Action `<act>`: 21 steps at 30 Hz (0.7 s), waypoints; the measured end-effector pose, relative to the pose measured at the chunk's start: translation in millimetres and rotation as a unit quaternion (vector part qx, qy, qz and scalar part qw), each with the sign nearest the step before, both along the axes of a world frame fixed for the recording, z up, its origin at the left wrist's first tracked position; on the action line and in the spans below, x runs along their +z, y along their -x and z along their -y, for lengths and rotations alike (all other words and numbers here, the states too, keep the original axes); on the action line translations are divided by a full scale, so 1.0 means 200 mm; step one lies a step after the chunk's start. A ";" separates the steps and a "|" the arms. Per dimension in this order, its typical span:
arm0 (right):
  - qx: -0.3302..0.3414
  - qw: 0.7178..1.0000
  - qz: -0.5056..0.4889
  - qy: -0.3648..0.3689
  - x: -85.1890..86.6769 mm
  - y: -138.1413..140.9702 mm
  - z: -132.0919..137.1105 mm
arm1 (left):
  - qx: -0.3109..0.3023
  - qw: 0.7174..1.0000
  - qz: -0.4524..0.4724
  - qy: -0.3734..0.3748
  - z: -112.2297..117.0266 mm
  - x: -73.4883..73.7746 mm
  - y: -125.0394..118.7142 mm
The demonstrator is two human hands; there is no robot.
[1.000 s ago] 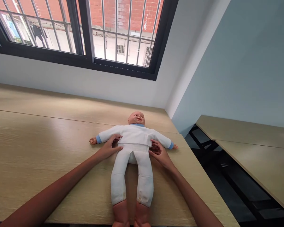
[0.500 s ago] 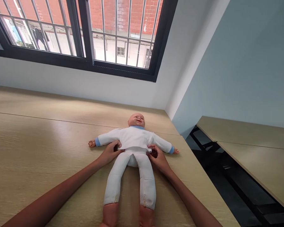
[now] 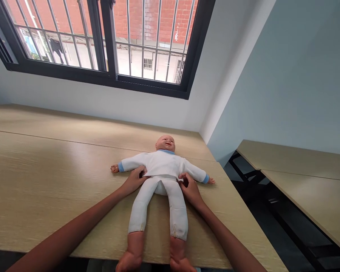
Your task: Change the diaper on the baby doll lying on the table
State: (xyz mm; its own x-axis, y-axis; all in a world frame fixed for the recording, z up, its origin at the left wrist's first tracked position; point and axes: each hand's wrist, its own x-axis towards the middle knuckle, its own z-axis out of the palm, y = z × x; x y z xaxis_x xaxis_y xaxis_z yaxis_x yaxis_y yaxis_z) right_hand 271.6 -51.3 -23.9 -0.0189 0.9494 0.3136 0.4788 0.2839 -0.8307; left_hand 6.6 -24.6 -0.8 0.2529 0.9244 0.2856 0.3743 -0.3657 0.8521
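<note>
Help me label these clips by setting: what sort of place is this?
An indoor room, perhaps a classroom or workroom: a barred window above a pale wood-look table, a second table alongside, and a baby doll lying on the nearer one.

The doll head (image 3: 164, 142) looks smooth plastic, the shirt (image 3: 163, 165) matt cloth, the table (image 3: 65, 181) satiny wood.

Bald baby doll (image 3: 162, 182) in blue-trimmed white clothes (image 3: 164, 165), face-up, arms outspread, on the table (image 3: 73, 181)
</note>
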 end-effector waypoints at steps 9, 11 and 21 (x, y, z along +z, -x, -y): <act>0.013 1.000 -0.001 0.013 0.03 -0.01 0.01 | 0.015 0.999 0.012 0.031 -0.01 0.00 0.01; 0.020 0.999 -0.009 0.024 0.07 -0.04 0.02 | 0.011 0.999 0.011 0.051 0.01 0.04 0.05; -0.051 0.983 -0.141 0.102 0.10 -0.17 0.49 | 0.001 0.976 -0.052 0.213 0.89 0.17 0.39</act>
